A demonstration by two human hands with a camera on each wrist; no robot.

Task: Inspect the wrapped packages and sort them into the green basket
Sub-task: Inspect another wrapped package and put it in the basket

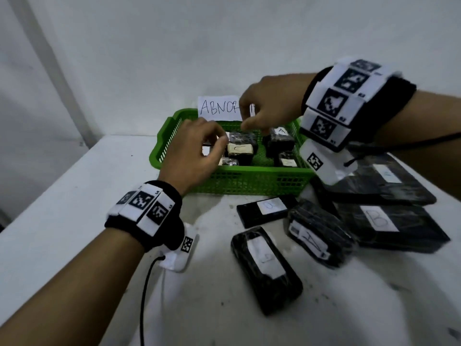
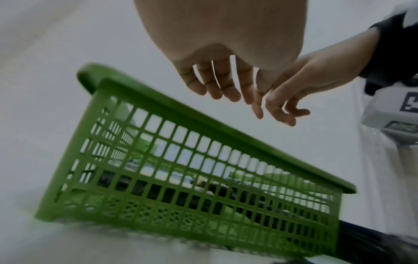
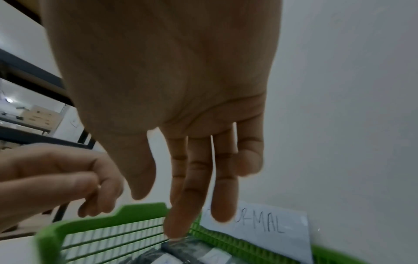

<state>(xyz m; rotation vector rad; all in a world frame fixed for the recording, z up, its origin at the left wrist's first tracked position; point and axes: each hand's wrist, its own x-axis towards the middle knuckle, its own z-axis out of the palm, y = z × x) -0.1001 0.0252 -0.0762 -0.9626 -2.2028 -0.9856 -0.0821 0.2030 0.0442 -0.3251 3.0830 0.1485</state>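
Hands: two, both over the basket, frame centre; left hand (image 1: 193,152), right hand (image 1: 268,103).
Left fingers (image 2: 228,85): loosely bent, relaxed, gripping nothing.
Right fingers (image 3: 192,180): mostly straight, pointing down into the basket, nothing held; a tip looks to touch a package, can't confirm.
Green basket (image 1: 249,181): one, on white desk (image 1: 74,196), centre of frame.
Packages in basket (image 1: 240,149): about six, black-wrapped with white labels; left ones partly hidden by left hand, count unsure.
Packages on desk (image 1: 267,268): five, lower right of frame, in front of and right of the basket; "A" and "B" readable, other labels blurred.
Paper sign (image 1: 218,108): one, behind basket, reads "ABNOR", rest covered by right hand.
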